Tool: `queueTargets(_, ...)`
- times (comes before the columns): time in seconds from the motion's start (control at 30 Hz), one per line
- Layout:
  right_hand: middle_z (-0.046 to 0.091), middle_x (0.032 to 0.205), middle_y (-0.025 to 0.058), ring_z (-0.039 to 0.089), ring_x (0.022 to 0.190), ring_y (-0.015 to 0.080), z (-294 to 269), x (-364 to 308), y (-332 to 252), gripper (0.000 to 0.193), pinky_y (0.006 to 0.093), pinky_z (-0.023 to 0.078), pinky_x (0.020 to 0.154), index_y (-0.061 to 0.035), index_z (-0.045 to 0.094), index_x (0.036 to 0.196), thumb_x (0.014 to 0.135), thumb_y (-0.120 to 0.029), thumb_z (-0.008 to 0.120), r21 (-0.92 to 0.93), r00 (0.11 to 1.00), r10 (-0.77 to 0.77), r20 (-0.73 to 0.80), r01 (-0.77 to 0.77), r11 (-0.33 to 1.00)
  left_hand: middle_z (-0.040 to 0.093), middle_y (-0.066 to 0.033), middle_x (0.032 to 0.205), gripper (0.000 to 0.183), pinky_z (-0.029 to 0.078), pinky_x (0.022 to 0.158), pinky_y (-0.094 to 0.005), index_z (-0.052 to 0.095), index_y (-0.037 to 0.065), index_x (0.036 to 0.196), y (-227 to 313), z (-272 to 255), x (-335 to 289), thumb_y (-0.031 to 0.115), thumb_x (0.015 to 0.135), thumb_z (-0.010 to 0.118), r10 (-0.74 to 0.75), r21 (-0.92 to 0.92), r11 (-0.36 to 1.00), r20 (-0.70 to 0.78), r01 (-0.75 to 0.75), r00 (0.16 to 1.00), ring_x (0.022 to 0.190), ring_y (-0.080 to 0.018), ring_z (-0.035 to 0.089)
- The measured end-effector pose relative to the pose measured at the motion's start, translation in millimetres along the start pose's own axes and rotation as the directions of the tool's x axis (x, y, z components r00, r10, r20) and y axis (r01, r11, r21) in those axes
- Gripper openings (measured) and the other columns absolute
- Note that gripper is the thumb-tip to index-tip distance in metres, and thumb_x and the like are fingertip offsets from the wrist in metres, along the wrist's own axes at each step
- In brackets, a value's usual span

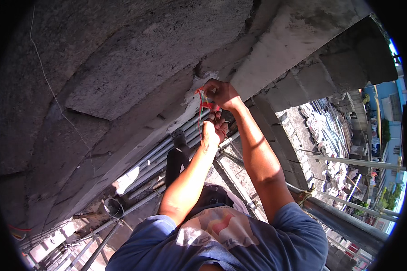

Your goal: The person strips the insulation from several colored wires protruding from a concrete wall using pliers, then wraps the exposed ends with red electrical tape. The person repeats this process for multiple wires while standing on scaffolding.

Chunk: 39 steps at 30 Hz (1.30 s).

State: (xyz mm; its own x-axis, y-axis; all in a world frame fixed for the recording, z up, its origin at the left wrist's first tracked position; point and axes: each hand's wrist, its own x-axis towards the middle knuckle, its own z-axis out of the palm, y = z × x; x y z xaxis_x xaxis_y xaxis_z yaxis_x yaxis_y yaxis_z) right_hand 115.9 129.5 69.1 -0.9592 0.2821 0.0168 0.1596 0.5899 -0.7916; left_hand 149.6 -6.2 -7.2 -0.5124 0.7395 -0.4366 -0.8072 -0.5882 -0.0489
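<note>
At the underside of the concrete slab (135, 67), in the head view, thin red and green wires (201, 105) are pinched by the right hand (222, 95) where they leave the concrete. The left hand (212, 131), just below, is closed around their hanging ends. They are judged light, limp and easily kinked, best gripped near the ends.

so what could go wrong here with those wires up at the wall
1. The right hand and left hand pinch thin red and green wires against rough concrete wall; a strand could slip or snag on it.
2. The person seems to be up on scaffold tubes with open ground far below, both hands busy, so a fall is possible.
</note>
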Motion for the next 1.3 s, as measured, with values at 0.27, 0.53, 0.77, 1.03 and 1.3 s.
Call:
queueTargets(0.27, 0.075, 0.1, 0.0146, 0.073, 0.101, 0.0317, 89.7, 31.6, -30.2, 0.024, 0.0454, 0.058, 0.083, -0.0066, 0.074, 0.102, 0.081, -0.012, 0.066, -0.819, 0.858, 0.129, 0.497, 0.415, 0.397, 0.065, 0.0031, 0.085, 0.014, 0.053, 0.07, -0.034, 0.063, 0.02, 0.102, -24.1, -3.2, 15.1, 0.032, 0.103, 0.058, 0.238, 0.05, 0.971, -0.06, -0.235, 0.969, 0.076, -0.012, 0.064)
queueTargets(0.53, 0.076, 0.1, 0.0115, 0.072, 0.098, 0.0311, 22.2, 37.6, -43.4, 0.034, 0.0431, 0.057, 0.085, -0.0167, 0.072, 0.113, 0.079, -0.017, 0.07, -0.645, 0.902, 0.028, 0.431, 0.287, 0.708, 0.031, 0.0083, 0.06, 0.034, 0.023, 0.042, -0.0235, 0.054, 0.028, 0.132, 28.9, -32.6, -5.5, 0.017, 0.101, 0.045, 0.033, 0.294, 0.956, -0.076, -0.009, 0.997, 0.044, -0.0062, 0.026)
queueTargets(0.77, 0.075, 0.1, 0.0075, 0.071, 0.09, 0.0263, -18.6, 4.4, 46.7, 0.036, 0.0391, 0.055, 0.081, -0.0155, 0.071, 0.115, 0.08, -0.023, 0.074, -0.368, 0.981, 0.186, 0.061, -0.151, 0.918, 0.033, 0.0078, 0.063, 0.03, 0.025, 0.045, -0.0242, 0.059, 0.024, 0.132, 62.7, -31.8, -10.2, 0.02, 0.104, 0.048, -0.163, 0.263, 0.953, 0.033, 0.148, 0.986, 0.048, -0.006, 0.027)
queueTargets(1.03, 0.07, 0.096, 0.0029, 0.064, 0.074, 0.012, 99.9, -41.2, 107.0, 0.024, 0.0269, 0.053, 0.065, -0.0079, 0.07, 0.109, 0.089, -0.017, 0.063, 0.648, 0.923, 0.355, 0.147, -0.361, 0.671, 0.067, -0.0116, 0.098, 0.027, 0.042, 0.059, -0.0278, 0.06, 0.0, 0.119, 45.7, -13.5, 1.7, 0.01, 0.101, 0.042, -0.125, -0.047, 0.992, -0.189, 0.118, 0.974, 0.066, -0.0162, 0.055)
queueTargets(1.3, 0.074, 0.099, 0.0057, 0.069, 0.087, 0.0212, 30.7, -7.5, 79.2, 0.022, 0.0375, 0.055, 0.078, -0.0091, 0.071, 0.106, 0.089, -0.022, 0.064, -0.135, 0.889, 0.243, 0.389, -0.206, 0.969, 0.061, -0.0009, 0.085, 0.021, 0.032, 0.05, -0.0227, 0.061, 0.0, 0.114, 6.3, -16.9, 5.9, 0.009, 0.098, 0.05, -0.061, -0.24, 0.968, 0.042, 0.07, 0.997, 0.049, -0.0074, 0.037)
